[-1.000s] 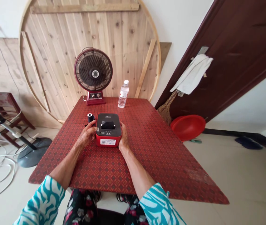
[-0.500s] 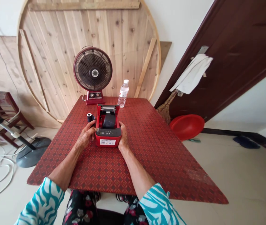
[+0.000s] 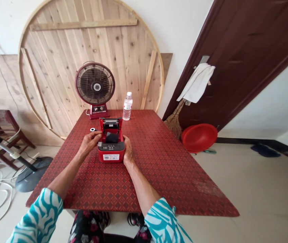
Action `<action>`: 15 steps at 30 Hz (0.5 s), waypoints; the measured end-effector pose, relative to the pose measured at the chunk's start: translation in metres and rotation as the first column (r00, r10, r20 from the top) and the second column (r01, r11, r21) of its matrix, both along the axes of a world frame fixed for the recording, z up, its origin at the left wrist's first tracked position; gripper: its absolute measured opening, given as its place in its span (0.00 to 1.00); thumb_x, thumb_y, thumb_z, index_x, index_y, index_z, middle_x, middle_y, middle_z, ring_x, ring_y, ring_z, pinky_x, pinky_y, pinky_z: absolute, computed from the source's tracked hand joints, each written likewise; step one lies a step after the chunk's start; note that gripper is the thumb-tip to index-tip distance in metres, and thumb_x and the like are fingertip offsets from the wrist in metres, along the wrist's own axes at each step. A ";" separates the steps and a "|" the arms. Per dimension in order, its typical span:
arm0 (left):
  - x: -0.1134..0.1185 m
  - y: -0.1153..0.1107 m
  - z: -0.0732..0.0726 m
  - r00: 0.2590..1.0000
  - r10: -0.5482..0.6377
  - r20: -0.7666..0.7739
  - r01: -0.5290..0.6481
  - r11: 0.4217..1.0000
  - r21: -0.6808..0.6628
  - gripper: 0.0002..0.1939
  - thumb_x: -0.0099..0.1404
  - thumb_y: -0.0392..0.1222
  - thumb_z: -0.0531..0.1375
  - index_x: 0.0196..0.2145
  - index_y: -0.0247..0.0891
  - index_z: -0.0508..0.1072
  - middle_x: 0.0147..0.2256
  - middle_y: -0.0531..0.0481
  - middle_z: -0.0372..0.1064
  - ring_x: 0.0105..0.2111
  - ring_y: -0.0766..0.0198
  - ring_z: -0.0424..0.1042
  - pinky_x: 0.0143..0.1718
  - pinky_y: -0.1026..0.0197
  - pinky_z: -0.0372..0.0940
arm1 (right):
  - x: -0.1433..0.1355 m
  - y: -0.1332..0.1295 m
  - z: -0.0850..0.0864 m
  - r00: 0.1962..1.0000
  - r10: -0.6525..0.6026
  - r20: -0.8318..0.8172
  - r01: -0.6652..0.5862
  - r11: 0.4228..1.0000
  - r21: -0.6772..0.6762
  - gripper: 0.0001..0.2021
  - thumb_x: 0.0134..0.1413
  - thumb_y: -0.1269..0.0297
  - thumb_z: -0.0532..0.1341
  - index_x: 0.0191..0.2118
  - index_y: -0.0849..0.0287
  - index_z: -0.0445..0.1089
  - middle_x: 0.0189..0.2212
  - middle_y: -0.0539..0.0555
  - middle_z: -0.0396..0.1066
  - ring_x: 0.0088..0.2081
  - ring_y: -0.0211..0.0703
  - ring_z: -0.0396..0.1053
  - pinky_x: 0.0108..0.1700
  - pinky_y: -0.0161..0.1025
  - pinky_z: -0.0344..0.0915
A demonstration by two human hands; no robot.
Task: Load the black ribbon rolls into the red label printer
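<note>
A small red and black label printer [image 3: 111, 158] stands on the table with its lid tipped up and back. Inside its bay lies a black roll [image 3: 112, 137]. My right hand [image 3: 128, 151] is wrapped along the printer's right side, steadying it. At the left edge of the open bay, my left hand [image 3: 89, 141] has its fingers pressed together, their tips touching the printer or right beside it. What those fingertips pinch, if anything, is hidden. Behind them a second dark roll with a white end [image 3: 92, 129] is partly covered by the hand.
The table [image 3: 159, 182] has a red patterned cover. At its far side stand a dark red fan [image 3: 96, 87] and a clear water bottle [image 3: 127, 107]. A red basin [image 3: 199, 137] and a broom [image 3: 173, 123] are by the door; cables [image 3: 4, 189] lie on the floor at left.
My left hand has moved up from the printer's front left side to the edge of its bay, now hiding most of the loose roll. My right hand keeps its hold. The view has shifted.
</note>
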State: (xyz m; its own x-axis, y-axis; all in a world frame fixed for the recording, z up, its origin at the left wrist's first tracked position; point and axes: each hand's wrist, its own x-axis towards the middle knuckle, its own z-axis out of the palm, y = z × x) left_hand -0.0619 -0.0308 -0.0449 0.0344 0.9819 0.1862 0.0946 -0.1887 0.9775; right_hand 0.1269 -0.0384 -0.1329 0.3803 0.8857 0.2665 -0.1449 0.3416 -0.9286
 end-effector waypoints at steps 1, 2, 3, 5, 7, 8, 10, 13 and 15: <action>0.002 0.007 0.007 0.992 0.004 -0.128 0.004 0.998 0.057 0.13 0.53 0.47 0.66 0.34 0.37 0.80 0.19 0.54 0.67 0.20 0.67 0.63 0.23 0.65 0.54 | 0.000 0.001 -0.002 1.000 -0.006 -0.010 0.006 1.000 -0.004 0.25 0.58 0.43 0.52 0.50 0.55 0.72 0.51 0.55 0.74 0.54 0.48 0.66 0.59 0.45 0.59; 0.004 0.014 0.015 0.966 0.003 -0.259 0.026 0.994 0.107 0.08 0.53 0.45 0.66 0.30 0.39 0.80 0.22 0.52 0.70 0.23 0.64 0.66 0.26 0.65 0.56 | -0.001 0.002 -0.003 1.000 -0.009 -0.020 0.009 1.000 -0.006 0.26 0.58 0.43 0.52 0.51 0.55 0.72 0.51 0.55 0.73 0.54 0.48 0.66 0.59 0.46 0.59; 0.007 0.021 0.022 0.923 -0.008 -0.386 0.068 0.987 0.143 0.05 0.52 0.42 0.65 0.27 0.41 0.80 0.25 0.50 0.73 0.26 0.62 0.69 0.29 0.64 0.58 | -0.001 0.003 -0.004 1.000 -0.005 -0.026 0.004 1.000 -0.005 0.26 0.58 0.43 0.52 0.51 0.55 0.72 0.52 0.55 0.73 0.55 0.47 0.66 0.59 0.46 0.58; 0.013 0.030 0.034 0.803 -0.046 -0.595 0.176 0.971 0.163 0.03 0.52 0.40 0.64 0.25 0.43 0.80 0.28 0.49 0.75 0.30 0.60 0.71 0.32 0.64 0.59 | -0.001 0.004 -0.004 0.999 0.009 -0.036 -0.010 1.000 -0.013 0.25 0.58 0.43 0.52 0.51 0.54 0.72 0.52 0.55 0.73 0.55 0.47 0.66 0.60 0.46 0.58; 0.021 0.034 0.042 0.685 -0.097 -0.722 0.278 0.951 0.135 0.04 0.51 0.38 0.63 0.22 0.43 0.78 0.28 0.50 0.75 0.28 0.61 0.70 0.30 0.64 0.58 | -0.002 0.004 -0.003 0.999 0.020 -0.049 -0.021 0.999 -0.028 0.25 0.59 0.44 0.52 0.51 0.54 0.72 0.52 0.54 0.72 0.55 0.46 0.66 0.60 0.45 0.58; 0.024 0.035 0.045 0.641 -0.131 -0.756 0.319 0.941 0.108 0.05 0.50 0.38 0.63 0.19 0.43 0.77 0.26 0.50 0.73 0.26 0.62 0.69 0.29 0.65 0.57 | -0.002 0.005 -0.003 0.998 0.022 -0.056 -0.024 0.999 -0.034 0.24 0.59 0.44 0.52 0.51 0.53 0.72 0.52 0.54 0.72 0.55 0.46 0.66 0.60 0.45 0.57; 0.030 0.036 0.049 0.602 -0.220 -0.768 0.374 0.927 0.028 0.06 0.48 0.37 0.63 0.16 0.43 0.74 0.21 0.51 0.70 0.23 0.63 0.66 0.25 0.66 0.54 | -0.003 0.005 -0.002 0.997 0.022 -0.070 -0.025 0.999 -0.037 0.24 0.59 0.44 0.52 0.51 0.53 0.72 0.52 0.54 0.72 0.55 0.46 0.66 0.61 0.45 0.57; 0.035 0.040 0.056 0.604 -0.400 -0.689 0.450 0.885 -0.119 0.02 0.43 0.37 0.65 0.19 0.44 0.77 0.19 0.53 0.71 0.21 0.63 0.66 0.23 0.66 0.54 | -0.005 0.006 0.000 0.996 0.021 -0.092 -0.024 0.999 -0.035 0.23 0.59 0.45 0.53 0.50 0.53 0.72 0.51 0.54 0.73 0.55 0.46 0.66 0.60 0.45 0.57; 0.037 0.046 0.061 0.577 -0.490 -0.653 0.503 0.844 -0.187 0.05 0.43 0.38 0.65 0.23 0.45 0.80 0.21 0.53 0.73 0.22 0.62 0.67 0.23 0.67 0.55 | -0.006 0.006 0.002 0.994 0.022 -0.109 -0.026 0.999 -0.039 0.22 0.59 0.46 0.53 0.50 0.53 0.72 0.51 0.53 0.72 0.55 0.46 0.66 0.60 0.45 0.58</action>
